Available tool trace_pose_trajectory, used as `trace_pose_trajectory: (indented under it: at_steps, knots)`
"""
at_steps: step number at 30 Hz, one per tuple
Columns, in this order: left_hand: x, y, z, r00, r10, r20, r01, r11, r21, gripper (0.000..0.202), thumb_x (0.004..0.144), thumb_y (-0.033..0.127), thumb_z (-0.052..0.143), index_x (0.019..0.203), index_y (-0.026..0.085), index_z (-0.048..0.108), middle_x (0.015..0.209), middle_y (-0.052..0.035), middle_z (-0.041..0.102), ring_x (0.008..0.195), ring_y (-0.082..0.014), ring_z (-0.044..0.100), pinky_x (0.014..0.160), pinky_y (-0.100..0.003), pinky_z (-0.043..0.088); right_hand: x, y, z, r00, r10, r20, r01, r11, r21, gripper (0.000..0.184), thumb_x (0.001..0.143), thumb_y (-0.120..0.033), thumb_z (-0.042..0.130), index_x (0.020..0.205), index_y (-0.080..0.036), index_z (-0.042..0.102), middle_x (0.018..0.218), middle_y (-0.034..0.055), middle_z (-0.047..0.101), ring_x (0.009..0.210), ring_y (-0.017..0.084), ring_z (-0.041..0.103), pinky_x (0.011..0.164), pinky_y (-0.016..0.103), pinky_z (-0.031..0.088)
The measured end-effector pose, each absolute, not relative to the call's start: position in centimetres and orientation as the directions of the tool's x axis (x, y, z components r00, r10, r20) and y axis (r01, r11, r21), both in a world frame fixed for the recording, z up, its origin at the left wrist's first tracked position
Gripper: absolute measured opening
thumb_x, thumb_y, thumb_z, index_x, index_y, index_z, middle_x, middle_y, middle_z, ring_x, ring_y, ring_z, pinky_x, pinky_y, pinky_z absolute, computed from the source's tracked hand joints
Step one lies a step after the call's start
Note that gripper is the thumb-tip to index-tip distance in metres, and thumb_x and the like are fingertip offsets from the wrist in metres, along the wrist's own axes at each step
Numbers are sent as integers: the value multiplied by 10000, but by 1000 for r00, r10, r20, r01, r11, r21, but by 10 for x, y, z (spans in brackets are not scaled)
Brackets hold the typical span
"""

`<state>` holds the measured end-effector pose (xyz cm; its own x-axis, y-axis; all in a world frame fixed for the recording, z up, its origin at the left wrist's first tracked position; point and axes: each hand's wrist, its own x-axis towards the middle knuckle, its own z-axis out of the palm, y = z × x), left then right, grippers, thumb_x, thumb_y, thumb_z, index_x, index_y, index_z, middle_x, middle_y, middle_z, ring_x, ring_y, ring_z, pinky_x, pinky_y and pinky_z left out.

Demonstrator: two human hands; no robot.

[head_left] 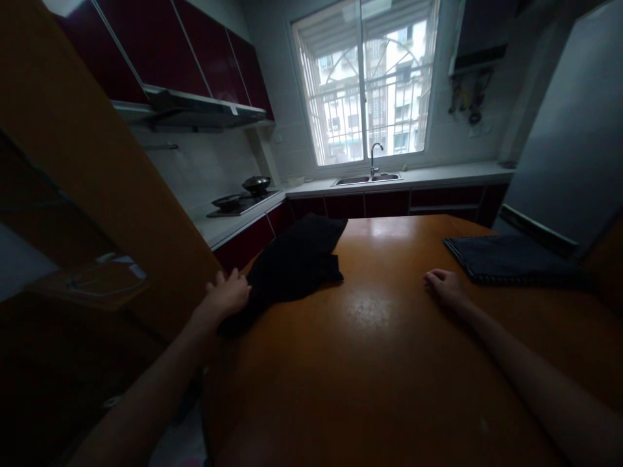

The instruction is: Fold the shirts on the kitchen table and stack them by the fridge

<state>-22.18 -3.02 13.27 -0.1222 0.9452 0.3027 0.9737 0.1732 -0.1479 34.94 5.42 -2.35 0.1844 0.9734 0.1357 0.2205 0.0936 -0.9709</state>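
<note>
A black garment [296, 259] lies loosely spread over the left side of the wooden table [370, 363], with a short sleeve-like flap pointing right. At its near left edge, my left hand [230, 293] touches the cloth, fingers apart; the cloth under the palm is hidden. My right hand [446, 288] rests on the tabletop with its fingers curled in, and nothing shows in them. Just beyond and to the right of that hand is a folded dark cloth item [516, 259] with a pale stitched-looking edge.
A tall wooden cabinet [121, 194] stands close on my left. Past the table, a counter holds a stove with pans [256, 184] and a double sink [367, 179] under the window. A large pale appliance [569, 130] rises at the right.
</note>
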Motion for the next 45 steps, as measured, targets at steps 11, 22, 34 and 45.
trace_pose_trajectory:
  at_steps: [11,22,34,45]
  knots:
    - [-43,58,43,562,824,77,827,-561,-33,467,1046,402,376,1482,293,506,1608,-88,391,1485,-333,338,1168,-595,293,350,46,-20,105,959,264,410,200,-890,348,733,-502,549,682,-175,658,593,39,652,539,179,578,535,285,419]
    - [-118,131,52,42,997,68,990,-32,-139,515,831,167,486,1316,94,642,1495,-275,475,1440,-481,337,1086,-775,222,368,61,-17,221,875,430,587,233,-775,277,831,-309,492,921,-168,712,963,118,730,913,249,661,847,361,497]
    - [-4,74,6,557,720,415,678,-682,274,320,963,274,430,1050,206,730,1183,-123,691,1107,-257,631,1029,-442,490,449,49,-1,481,722,497,861,-281,-424,259,932,-250,472,854,-174,707,970,178,682,954,293,564,901,459,401]
    - [21,10,33,756,533,381,405,-837,368,575,997,456,518,1523,242,435,1522,-129,483,1405,-273,455,1174,-446,370,277,-5,25,-340,798,497,360,599,-716,245,986,-318,511,1114,-210,689,1060,61,727,985,203,654,880,335,498]
